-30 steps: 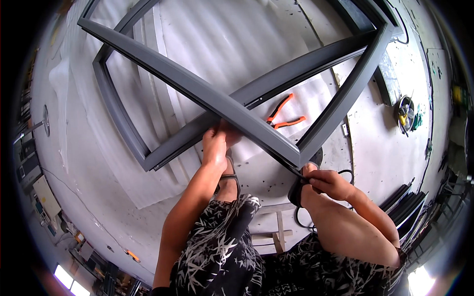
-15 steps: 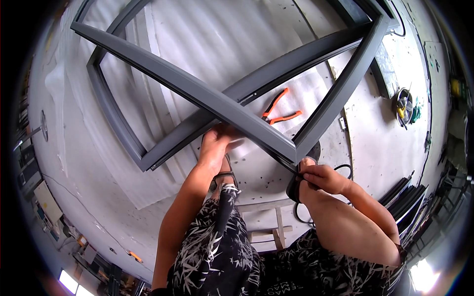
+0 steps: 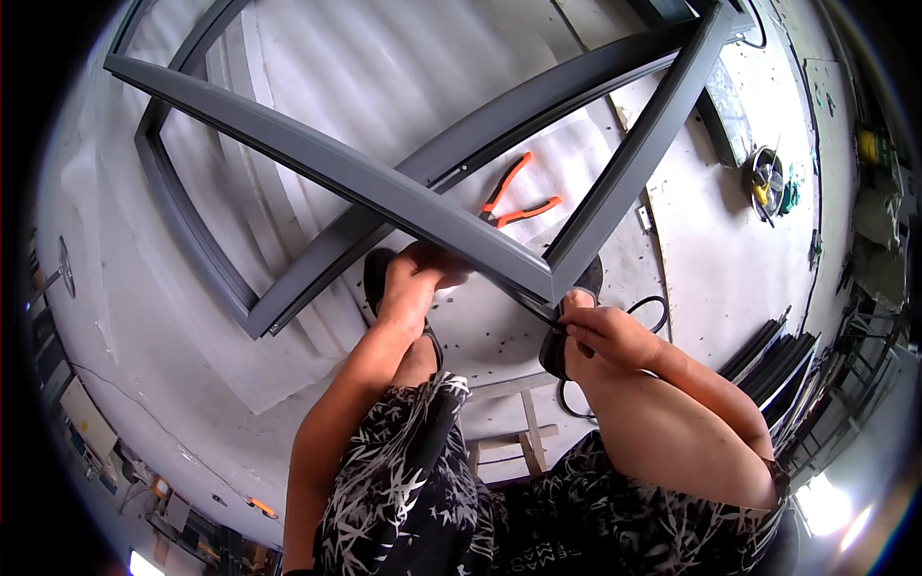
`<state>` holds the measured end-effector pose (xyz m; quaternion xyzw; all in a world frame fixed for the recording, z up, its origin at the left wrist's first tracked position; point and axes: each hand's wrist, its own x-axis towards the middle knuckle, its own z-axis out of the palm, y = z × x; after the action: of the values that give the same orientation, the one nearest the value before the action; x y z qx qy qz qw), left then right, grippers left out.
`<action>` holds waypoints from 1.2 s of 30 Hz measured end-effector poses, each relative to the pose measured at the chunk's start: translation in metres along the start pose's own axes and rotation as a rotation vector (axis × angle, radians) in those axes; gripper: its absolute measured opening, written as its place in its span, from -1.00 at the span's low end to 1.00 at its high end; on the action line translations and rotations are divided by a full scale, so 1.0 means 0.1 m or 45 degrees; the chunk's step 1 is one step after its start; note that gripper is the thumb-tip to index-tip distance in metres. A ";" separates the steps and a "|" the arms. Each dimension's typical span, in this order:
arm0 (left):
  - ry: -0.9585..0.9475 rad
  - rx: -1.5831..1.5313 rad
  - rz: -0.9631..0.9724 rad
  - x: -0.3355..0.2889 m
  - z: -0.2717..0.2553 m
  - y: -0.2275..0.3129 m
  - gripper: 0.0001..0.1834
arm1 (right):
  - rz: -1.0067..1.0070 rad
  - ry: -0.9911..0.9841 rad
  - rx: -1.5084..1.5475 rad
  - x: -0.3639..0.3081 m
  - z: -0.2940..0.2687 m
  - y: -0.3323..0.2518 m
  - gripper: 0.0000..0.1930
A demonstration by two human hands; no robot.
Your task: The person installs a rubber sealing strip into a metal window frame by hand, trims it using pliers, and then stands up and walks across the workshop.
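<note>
Two grey frames of channelled profile, perhaps window frames, cross each other in front of me. The upper frame (image 3: 317, 158) points a corner toward me, and the lower frame (image 3: 331, 245) runs beneath it. My left hand (image 3: 413, 288) reaches up under the upper frame's near bar and grips it from below; its fingertips are hidden behind the bar. At that frame's near corner, my right hand (image 3: 615, 336) pinches a thin black rubber strip (image 3: 649, 301), whose loose end loops to the right and down by my foot. Pliers (image 3: 509, 197) with orange handles lie spread beyond the bar.
White sheeting (image 3: 106, 259) covers the floor to the left. A round container (image 3: 765, 187) of tools stands at the right, near a metal-faced block (image 3: 727, 120). Black profiles (image 3: 768, 360) lie at the lower right. A wooden stool (image 3: 528, 437) is between my legs. Dark crumbs dot the floor.
The whole view has shifted, so frames and pliers appear farther left and slightly higher. Both hands keep their places at the frame, the right still pinching the strip by the corner.
</note>
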<state>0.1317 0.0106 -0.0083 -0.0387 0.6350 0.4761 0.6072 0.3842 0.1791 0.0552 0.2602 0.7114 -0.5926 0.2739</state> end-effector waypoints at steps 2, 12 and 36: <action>-0.003 -0.065 -0.026 -0.01 0.09 0.01 -0.79 | 0.029 0.013 -0.012 -0.04 -0.01 0.04 -0.75; -0.098 -0.059 -0.098 -0.02 0.19 -0.10 -0.67 | -0.006 0.104 -0.039 -0.11 -0.04 -0.02 -0.76; -0.289 -0.275 -0.267 -0.07 0.48 -0.24 -0.70 | -0.246 0.233 -0.055 -0.04 -0.01 -0.04 -0.81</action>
<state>0.1836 0.0252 -0.0068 -0.1156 0.5001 0.4769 0.7135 0.3839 0.1791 0.0607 0.2375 0.7677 -0.5746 0.1551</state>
